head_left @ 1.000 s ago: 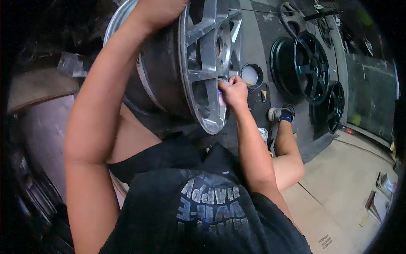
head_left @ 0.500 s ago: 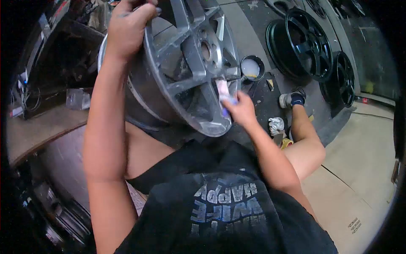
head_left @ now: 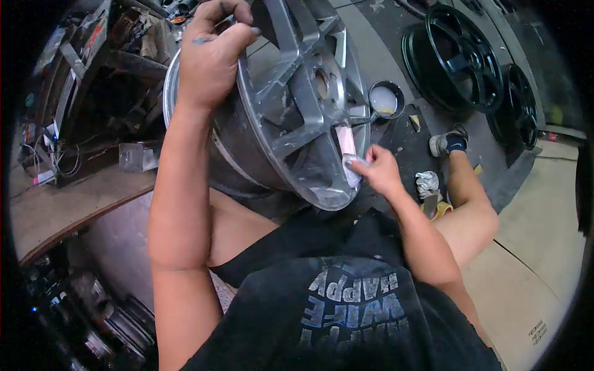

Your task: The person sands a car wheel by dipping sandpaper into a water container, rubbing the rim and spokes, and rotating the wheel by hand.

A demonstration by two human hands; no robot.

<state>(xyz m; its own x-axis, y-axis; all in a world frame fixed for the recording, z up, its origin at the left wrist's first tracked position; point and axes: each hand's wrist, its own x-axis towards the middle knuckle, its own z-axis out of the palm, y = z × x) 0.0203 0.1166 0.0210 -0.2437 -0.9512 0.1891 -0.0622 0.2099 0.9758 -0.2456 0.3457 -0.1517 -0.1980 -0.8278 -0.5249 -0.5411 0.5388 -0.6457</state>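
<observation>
A large grey alloy wheel rim (head_left: pixel 297 139) stands tilted in front of me, its spoked face turned right. My left hand (head_left: pixel 213 52) is wrapped over the upper edge of this rim, fingers curled. My right hand (head_left: pixel 378 170) is at the lower right spoke, its fingers pinched on a small whitish piece (head_left: pixel 352 173) that touches the spoke. A pale pink patch (head_left: pixel 345 140) shows on the spoke just above those fingers. Behind the rim is a dark pot (head_left: pixel 403 101) holding whitish liquid.
Two dark glossy wheels (head_left: pixel 464 59) (head_left: pixel 518 105) stand at the upper right. A crumpled white cloth (head_left: pixel 428 184) lies by my leg. On the left are a low wooden surface (head_left: pixel 80 201) and a cluttered metal stand. Cardboard (head_left: pixel 513 260) covers the floor at the right.
The view has turned and shifted, showing more of the left side. My right hand has moved down the spoke, away from the hub, uncovering the pink patch. My left hand still grips the rim.
</observation>
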